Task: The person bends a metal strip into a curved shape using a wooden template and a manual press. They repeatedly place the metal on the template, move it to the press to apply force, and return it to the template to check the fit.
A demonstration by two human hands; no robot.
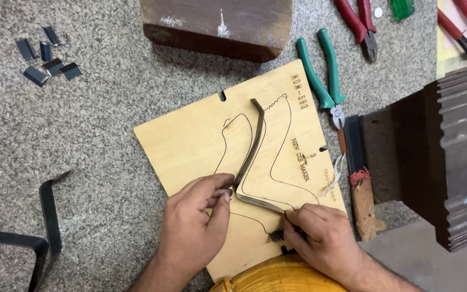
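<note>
We pinch a bent metal strip point(252, 157) with both hands, left hand point(198, 221) at bend, right hand point(320, 235) at end, over board point(190, 140).

I see no packages, signs or screens here. The only thing bearing marks is the pale plywood board point(201, 140) lying flat on the speckled grey desk point(104, 140) in front of me: a roughly rectangular, light tan sheet, turned at an angle, with small notches along its edges. Dark burnt lettering runs in three short lines near its right edge, one by the upper corner and two further down, beside thin dark outline curves cut across its face. At the far right of the desk, in the upper corner, lies a pale yellow sheet point(445, 38), mostly hidden; I cannot tell whether it is a label.
</note>
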